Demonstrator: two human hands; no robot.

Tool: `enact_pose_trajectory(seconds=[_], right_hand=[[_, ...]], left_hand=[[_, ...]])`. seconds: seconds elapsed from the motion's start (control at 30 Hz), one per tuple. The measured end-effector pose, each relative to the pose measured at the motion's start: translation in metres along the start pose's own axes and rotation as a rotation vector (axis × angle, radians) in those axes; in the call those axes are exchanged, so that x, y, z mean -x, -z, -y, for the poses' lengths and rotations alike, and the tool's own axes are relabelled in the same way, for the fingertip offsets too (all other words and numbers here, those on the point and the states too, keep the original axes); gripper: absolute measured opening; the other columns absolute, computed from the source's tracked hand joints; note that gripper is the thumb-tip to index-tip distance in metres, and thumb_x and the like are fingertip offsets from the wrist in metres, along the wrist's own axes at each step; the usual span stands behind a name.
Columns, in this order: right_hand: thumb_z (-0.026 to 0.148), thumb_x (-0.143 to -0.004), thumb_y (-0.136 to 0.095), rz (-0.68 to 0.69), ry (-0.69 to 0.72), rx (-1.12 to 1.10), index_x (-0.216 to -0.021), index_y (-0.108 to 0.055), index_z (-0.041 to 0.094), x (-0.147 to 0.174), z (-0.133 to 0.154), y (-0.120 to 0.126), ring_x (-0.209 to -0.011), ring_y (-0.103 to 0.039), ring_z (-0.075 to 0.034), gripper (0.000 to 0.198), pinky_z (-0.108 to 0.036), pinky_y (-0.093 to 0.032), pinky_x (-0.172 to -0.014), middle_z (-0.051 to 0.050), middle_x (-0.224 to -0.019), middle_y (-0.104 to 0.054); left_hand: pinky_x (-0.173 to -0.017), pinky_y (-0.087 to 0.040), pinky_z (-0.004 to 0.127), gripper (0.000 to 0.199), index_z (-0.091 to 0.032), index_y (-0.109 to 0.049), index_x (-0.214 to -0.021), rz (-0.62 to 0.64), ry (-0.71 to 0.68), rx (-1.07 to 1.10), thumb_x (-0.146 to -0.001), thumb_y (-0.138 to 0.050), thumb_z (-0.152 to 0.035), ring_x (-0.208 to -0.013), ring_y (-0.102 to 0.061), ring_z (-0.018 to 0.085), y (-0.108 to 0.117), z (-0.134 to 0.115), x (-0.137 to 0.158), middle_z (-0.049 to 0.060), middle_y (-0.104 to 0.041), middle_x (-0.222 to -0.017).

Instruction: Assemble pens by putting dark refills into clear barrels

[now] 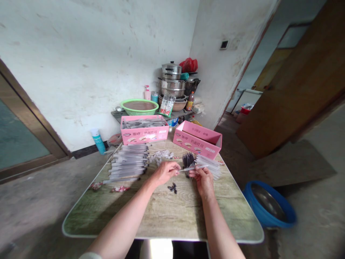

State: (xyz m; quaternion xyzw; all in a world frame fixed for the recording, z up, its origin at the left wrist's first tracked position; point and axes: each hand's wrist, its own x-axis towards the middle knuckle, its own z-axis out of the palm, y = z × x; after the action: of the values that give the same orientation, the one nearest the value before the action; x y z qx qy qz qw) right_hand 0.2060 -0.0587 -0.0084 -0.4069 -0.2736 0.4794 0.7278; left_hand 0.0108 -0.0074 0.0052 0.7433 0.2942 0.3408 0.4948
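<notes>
Both my hands are over the middle of the table, with a slim, pale pen [188, 169] held nearly level between them. My left hand [165, 172] pinches its left end, and whatever small part sits in those fingertips is hard to make out. Around its right part are the fingers of my right hand [204, 178]. Just beyond lies a bundle of dark, thin pieces [188, 159], with translucent pen barrels [211, 166] to its right. Small white pieces [161, 156] are heaped behind my left hand. Several small black pieces [173, 188] lie nearer me.
Rows of dark-tipped pens [128, 163] cover the table's left side. At the back stand a pink box [144, 136] filled with pens and a second pink box [196, 145]. A green basin [139, 112] and stacked pots [172, 86] are behind. A blue tub [249, 201] stands right.
</notes>
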Motion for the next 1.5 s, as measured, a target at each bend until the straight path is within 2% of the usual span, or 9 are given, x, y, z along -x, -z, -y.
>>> enact_pose_trajectory(seconds=[0.17, 0.3, 0.37, 0.7, 0.87, 1.0, 1.13, 1.23, 1.5], right_hand=[[0.023, -0.063, -0.084, 0.063, -0.067, -0.033, -0.075, -0.066, 0.015, 0.001, 0.0, 0.0, -0.055, -0.07, -0.018, 0.024, -0.025, -0.06, -0.052, -0.004, -0.062, -0.072], [0.019, -0.063, -0.081, -0.074, -0.036, -0.181, -0.067, -0.062, 0.018, -0.005, 0.004, 0.01, -0.055, -0.07, -0.016, 0.019, -0.023, -0.059, -0.05, 0.001, -0.057, -0.068], [0.018, -0.065, -0.079, -0.118, -0.039, -0.235, -0.063, -0.061, 0.019, -0.007, 0.005, 0.014, -0.056, -0.069, -0.015, 0.018, -0.021, -0.059, -0.052, 0.003, -0.053, -0.065], [0.018, -0.064, -0.078, -0.07, -0.069, -0.267, -0.063, -0.06, 0.019, -0.006, 0.005, 0.015, -0.056, -0.068, -0.014, 0.018, -0.02, -0.057, -0.051, 0.002, -0.054, -0.065], [0.019, -0.064, -0.079, -0.072, -0.075, -0.251, -0.066, -0.062, 0.019, -0.006, 0.004, 0.015, -0.056, -0.069, -0.015, 0.018, -0.022, -0.058, -0.05, 0.002, -0.055, -0.066], [0.022, -0.065, -0.08, -0.051, -0.07, -0.222, -0.064, -0.058, 0.019, -0.005, 0.002, 0.013, -0.054, -0.068, -0.014, 0.022, -0.022, -0.057, -0.048, 0.002, -0.056, -0.066], [0.026, -0.065, -0.081, 0.006, -0.078, -0.183, -0.065, -0.057, 0.019, -0.002, 0.002, 0.009, -0.047, -0.064, -0.013, 0.025, -0.022, -0.053, -0.042, 0.0, -0.059, -0.068], [0.026, -0.065, -0.082, 0.053, -0.075, -0.131, -0.069, -0.061, 0.017, 0.0, 0.002, 0.004, -0.046, -0.063, -0.014, 0.023, -0.023, -0.054, -0.042, -0.001, -0.059, -0.069], [0.025, -0.067, -0.081, 0.17, -0.077, -0.038, -0.079, -0.065, 0.015, 0.007, -0.001, -0.008, -0.053, -0.069, -0.018, 0.022, -0.026, -0.058, -0.05, -0.005, -0.065, -0.071]], left_hand=[[-0.08, -0.053, 0.031, 0.025, -0.02, -0.066, -0.106, -0.113, -0.056, -0.049, -0.085, -0.052, -0.019, -0.088, -0.069, 0.02, 0.008, 0.0, -0.003, 0.007, -0.071, -0.102], [-0.075, -0.051, 0.027, 0.027, -0.018, -0.069, -0.103, -0.418, 0.021, -0.326, -0.084, -0.051, -0.015, -0.081, -0.069, 0.018, 0.033, 0.007, -0.002, 0.007, -0.073, -0.093], [-0.072, -0.049, 0.026, 0.02, -0.017, -0.072, -0.092, -0.477, 0.076, -0.442, -0.081, -0.055, -0.016, -0.076, -0.068, 0.018, 0.044, 0.009, -0.001, 0.006, -0.074, -0.084], [-0.062, -0.042, 0.024, 0.006, -0.016, -0.072, -0.07, -0.079, 0.127, -0.537, -0.066, -0.071, -0.02, -0.064, -0.064, 0.017, 0.055, 0.013, 0.009, 0.003, -0.07, -0.066], [-0.058, -0.038, 0.024, 0.005, -0.016, -0.07, -0.066, -0.021, 0.11, -0.539, -0.065, -0.069, -0.011, -0.058, -0.058, 0.014, 0.058, 0.02, 0.012, 0.001, -0.065, -0.06], [-0.058, -0.04, 0.024, 0.003, -0.015, -0.068, -0.067, -0.094, 0.109, -0.38, -0.066, -0.07, -0.014, -0.058, -0.056, 0.013, 0.05, 0.016, 0.009, 0.001, -0.063, -0.06], [-0.056, -0.045, 0.025, 0.017, -0.012, -0.066, -0.078, -0.149, 0.181, 0.116, -0.07, -0.072, -0.026, -0.055, -0.057, 0.013, 0.03, 0.006, 0.003, 0.002, -0.062, -0.062], [-0.065, -0.052, 0.029, 0.029, -0.01, -0.068, -0.09, -0.11, 0.192, 0.39, -0.072, -0.073, -0.032, -0.065, -0.063, 0.015, 0.02, 0.001, 0.001, 0.007, -0.067, -0.073], [-0.07, -0.055, 0.032, 0.033, -0.01, -0.066, -0.089, -0.102, 0.211, 0.527, -0.07, -0.078, -0.034, -0.076, -0.069, 0.021, 0.019, 0.002, 0.002, 0.011, -0.07, -0.082]])
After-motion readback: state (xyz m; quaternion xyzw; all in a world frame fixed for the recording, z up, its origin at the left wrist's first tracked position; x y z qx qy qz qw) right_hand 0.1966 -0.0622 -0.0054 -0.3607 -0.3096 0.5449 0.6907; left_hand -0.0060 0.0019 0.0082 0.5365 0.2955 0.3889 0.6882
